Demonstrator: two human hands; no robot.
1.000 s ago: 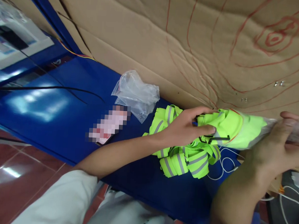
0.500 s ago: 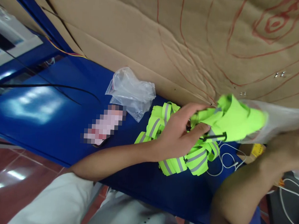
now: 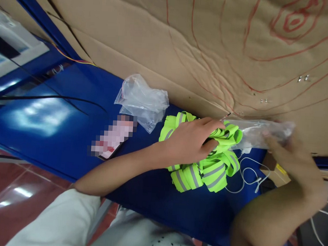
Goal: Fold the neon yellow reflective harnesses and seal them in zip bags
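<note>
A bundle of neon-green straps with grey reflective stripes [image 3: 205, 173] lies on the blue table [image 3: 70, 132]. My left hand [image 3: 190, 141] is closed on the top of the bundle, pressing it down. A clear plastic bag [image 3: 259, 137] stretches to the right of the bundle, its mouth against the green fabric. My right hand [image 3: 294, 159], blurred by motion, grips the bag's far end with pinched fingers.
A crumpled clear bag [image 3: 143, 101] and a blurred flat object [image 3: 110, 138] lie left of the bundle. A cardboard sheet with red lines [image 3: 212, 48] stands behind. A white cable [image 3: 249, 177] lies at the right. Black wires [image 3: 44, 96] cross the table's left.
The green fabric came out of the clear bag and dropped onto the bundle under my left hand. My right hand drew the bag away to the right, and it now looks mostly empty.
</note>
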